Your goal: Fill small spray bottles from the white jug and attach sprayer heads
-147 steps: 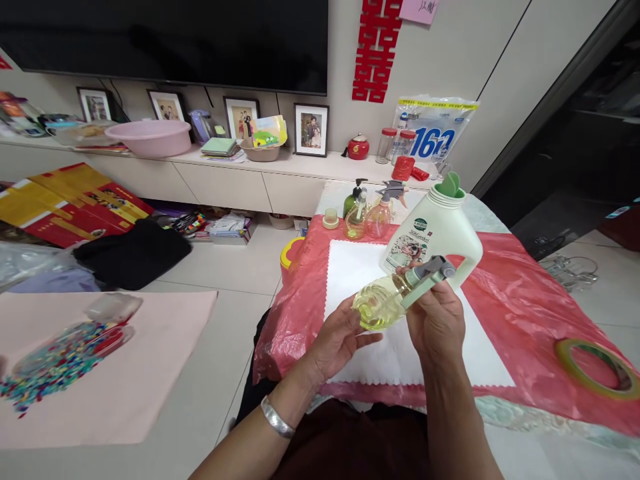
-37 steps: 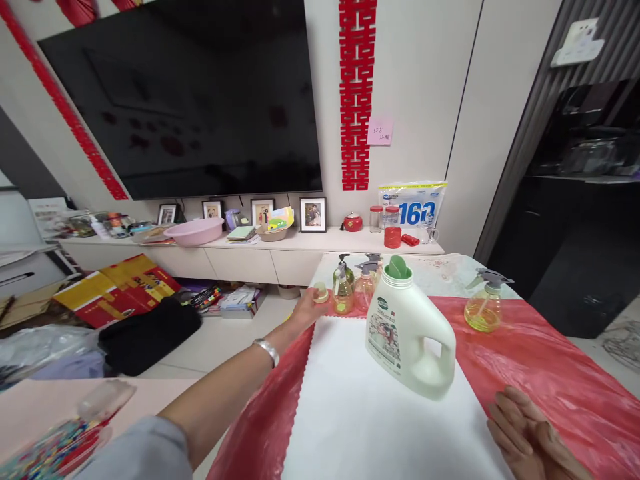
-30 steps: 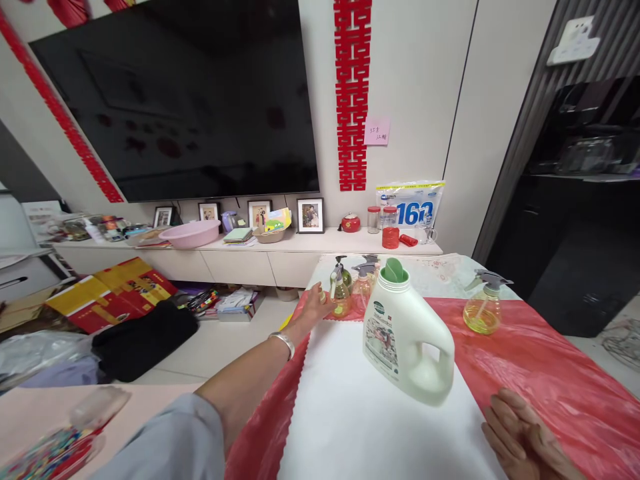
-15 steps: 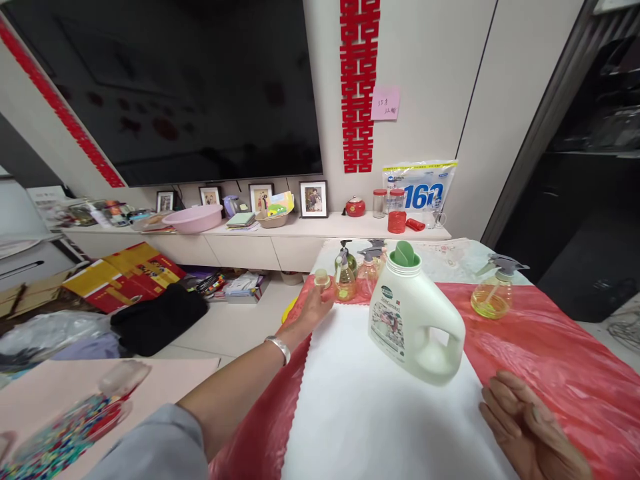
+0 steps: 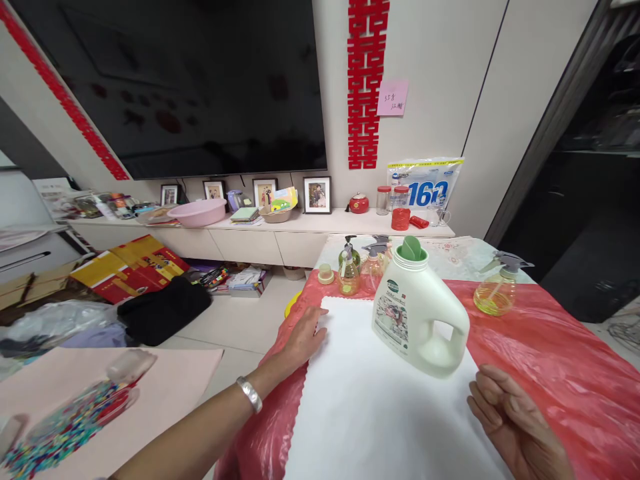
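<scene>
A pale green detergent jug (image 5: 420,313) with a green spout stands uncapped on a white sheet (image 5: 350,413). My left hand (image 5: 303,337) is above the sheet's left edge, its fingers apart and nothing in them. Beyond those fingers, a translucent yellowish cap (image 5: 326,274) rests on the red plastic cover (image 5: 530,333), beside a clear spray bottle (image 5: 349,277). My right hand (image 5: 515,413) is just right of the jug with its fingers curled in; I see nothing in it. A spray bottle with yellow liquid (image 5: 495,293) stands at the right.
A pink spray bottle (image 5: 371,272) and a dark green pump bottle stand behind the jug. The cabinet (image 5: 240,247) along the wall bears photo frames, a pink basin (image 5: 199,212) and jars. At lower left, a pink board (image 5: 165,400) carries many coloured bits.
My left hand has let go of the cap and drawn back toward me, down over the sheet's edge. The cap stays beside the spray bottle. My right hand has shifted slightly left.
</scene>
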Action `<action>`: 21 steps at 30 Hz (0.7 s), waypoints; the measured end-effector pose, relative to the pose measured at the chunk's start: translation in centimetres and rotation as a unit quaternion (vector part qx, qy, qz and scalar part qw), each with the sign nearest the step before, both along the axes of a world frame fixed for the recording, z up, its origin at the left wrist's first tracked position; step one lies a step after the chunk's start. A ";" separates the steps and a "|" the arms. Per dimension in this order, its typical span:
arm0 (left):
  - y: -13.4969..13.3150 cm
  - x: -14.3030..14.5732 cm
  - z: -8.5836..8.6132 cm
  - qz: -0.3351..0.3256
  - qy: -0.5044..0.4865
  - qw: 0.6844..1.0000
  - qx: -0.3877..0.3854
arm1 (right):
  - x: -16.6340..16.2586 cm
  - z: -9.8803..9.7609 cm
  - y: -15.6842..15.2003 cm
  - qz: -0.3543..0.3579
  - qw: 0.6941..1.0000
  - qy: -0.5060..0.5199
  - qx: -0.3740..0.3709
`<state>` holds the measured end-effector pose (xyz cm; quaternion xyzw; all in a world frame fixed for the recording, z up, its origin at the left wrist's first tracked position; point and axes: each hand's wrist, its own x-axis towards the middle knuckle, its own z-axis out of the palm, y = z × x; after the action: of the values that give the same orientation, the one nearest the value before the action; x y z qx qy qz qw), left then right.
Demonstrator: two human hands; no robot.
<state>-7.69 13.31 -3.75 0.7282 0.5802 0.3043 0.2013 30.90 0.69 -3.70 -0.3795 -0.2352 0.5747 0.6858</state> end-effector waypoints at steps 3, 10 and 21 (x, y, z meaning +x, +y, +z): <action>-2.2 -0.3 -0.3 -0.022 0.006 1.000 0.014 | 0.0 -0.4 0.1 0.021 1.000 -0.008 0.015; -7.6 -0.6 -0.7 -0.058 0.017 0.996 0.059 | -3.9 -0.8 -0.4 0.153 0.985 -0.014 0.074; -12.5 0.4 -0.8 -0.090 0.071 0.991 0.071 | -8.0 1.3 -1.7 0.261 0.964 -0.045 0.010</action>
<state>-7.32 0.84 -4.53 0.8097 0.5022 0.2727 0.1336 22.91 -1.01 -2.41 -0.3231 -0.3623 0.7137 0.5049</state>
